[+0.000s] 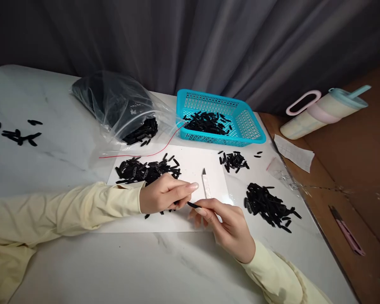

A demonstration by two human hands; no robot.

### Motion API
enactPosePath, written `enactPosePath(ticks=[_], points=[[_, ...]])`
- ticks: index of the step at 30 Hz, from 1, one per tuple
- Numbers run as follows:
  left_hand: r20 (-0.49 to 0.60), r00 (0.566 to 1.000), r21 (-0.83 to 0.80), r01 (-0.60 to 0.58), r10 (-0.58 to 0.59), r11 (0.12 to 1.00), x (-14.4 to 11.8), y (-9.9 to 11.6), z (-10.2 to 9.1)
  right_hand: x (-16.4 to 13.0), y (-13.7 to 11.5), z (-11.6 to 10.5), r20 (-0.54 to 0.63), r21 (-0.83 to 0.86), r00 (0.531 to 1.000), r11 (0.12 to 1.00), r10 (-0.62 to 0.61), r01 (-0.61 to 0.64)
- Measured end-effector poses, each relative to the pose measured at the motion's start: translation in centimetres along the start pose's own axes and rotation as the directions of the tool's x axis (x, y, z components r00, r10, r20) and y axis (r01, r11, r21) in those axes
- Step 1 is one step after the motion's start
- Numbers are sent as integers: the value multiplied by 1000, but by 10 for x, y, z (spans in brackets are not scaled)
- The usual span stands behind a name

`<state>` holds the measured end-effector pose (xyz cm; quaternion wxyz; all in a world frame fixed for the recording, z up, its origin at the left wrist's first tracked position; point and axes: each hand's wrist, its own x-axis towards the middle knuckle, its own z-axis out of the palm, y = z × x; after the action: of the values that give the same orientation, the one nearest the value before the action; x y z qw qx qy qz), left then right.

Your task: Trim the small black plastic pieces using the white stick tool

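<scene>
Right hand (pixel 228 226) with knife (pixel 206 187), black pieces (pixel 147 171) beyond.

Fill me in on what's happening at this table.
A person in cream sleeves works over a white sheet on a marble table. The left hand and right hand pinch one small black plastic strip between them. A white craft knife lies on the sheet just beyond. Heaps of the same black pieces sit around, some in a turquoise basket and a clear bag.
</scene>
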<state>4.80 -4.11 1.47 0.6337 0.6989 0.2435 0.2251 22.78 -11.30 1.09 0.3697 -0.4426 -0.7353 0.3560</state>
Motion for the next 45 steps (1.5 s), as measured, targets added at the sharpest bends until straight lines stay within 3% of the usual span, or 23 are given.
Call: enactPosePath(ticks=[17, 21, 25, 30, 33, 35, 38, 41, 45], points=[[6, 998, 61, -70, 70, 996, 0, 1, 0, 2, -2, 0, -26, -20, 999, 999, -28, 28], [25, 1000, 22, 5, -6, 1000, 2, -1, -1, -1, -2, 1, -146, -107, 986, 992, -80, 65], [16, 999, 87, 34, -36, 996, 4, -2, 1, -2, 1, 3, -295, -277, 939, 956, -177, 93], [28, 993, 293, -115, 112, 949, 5, -7, 4, 2, 7, 6, -151, -583, 902, 773, -405, 249], [35, 990, 335, -144, 140, 931, 5, -9, 5, 4, 8, 5, -45, -664, 891, 680, -451, 310], [37, 988, 349, -151, 147, 925, 5, -9, 5, 4, 8, 3, -3, -663, 890, 667, -456, 340], [46, 982, 375, -189, 185, 908, 5, -9, 4, 3, 5, 0, -43, -526, 928, 798, -370, 294], [76, 976, 412, -219, 206, 885, 5, -10, 3, 3, -1, -4, -137, -314, 974, 941, -178, 127], [110, 965, 423, -262, 238, 867, 4, -11, 4, 5, -5, -5, -87, -156, 996, 987, 33, -46]])
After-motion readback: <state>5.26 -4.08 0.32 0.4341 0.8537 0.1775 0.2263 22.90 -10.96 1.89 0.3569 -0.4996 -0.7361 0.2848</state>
